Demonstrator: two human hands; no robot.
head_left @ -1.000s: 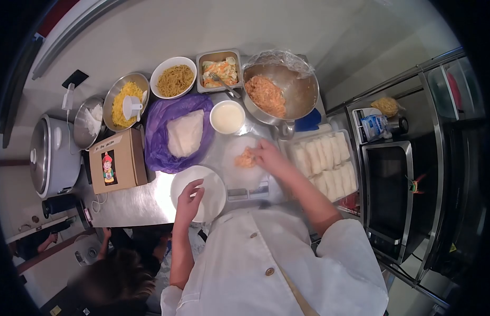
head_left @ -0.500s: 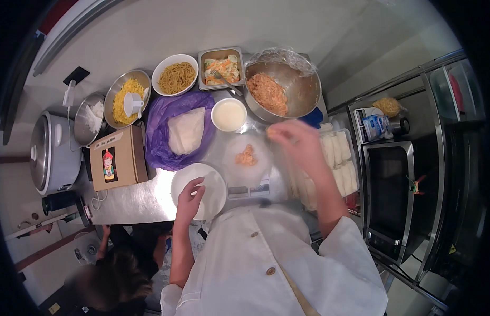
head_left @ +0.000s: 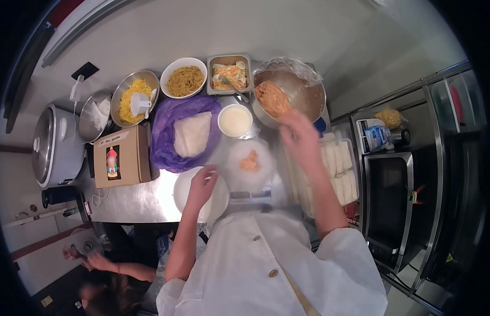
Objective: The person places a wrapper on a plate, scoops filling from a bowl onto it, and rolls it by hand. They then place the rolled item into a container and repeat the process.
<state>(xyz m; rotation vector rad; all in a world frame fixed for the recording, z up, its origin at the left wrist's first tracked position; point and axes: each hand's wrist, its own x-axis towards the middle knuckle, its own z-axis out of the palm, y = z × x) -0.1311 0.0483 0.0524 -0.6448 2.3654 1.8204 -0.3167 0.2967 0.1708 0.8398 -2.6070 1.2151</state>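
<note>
We're portioning mix, by the look: a small lump (head_left: 249, 161) sits on the wrapper (head_left: 264, 177) on the scale (head_left: 250, 195), centre desk (head_left: 134, 205). Right hand (head_left: 297, 134) blurred at the bowl's (head_left: 311, 97) near rim; can't tell its grip. Left hand (head_left: 203, 180) half-curled over the plate (head_left: 217, 203), nothing seen in it. Next move calls for a small pinch, we'd judge. Box (head_left: 133, 168): handwriting, cartoon label (head_left: 113, 163); can't read either.

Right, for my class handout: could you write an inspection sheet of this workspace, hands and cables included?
Surface: metal table, crowded along the back.
Job's things: orange filling on a pale round sheet; more in the mixing bowl.
Clutter: cardboard box beside the purple bag.
Hands: left hand loosely open over the white plate; right hand blurred by the mixing bowl, grip unclear.
Cables: white cable below wall plug.
Surroundings: microwave, right; another person, lower left.
</note>
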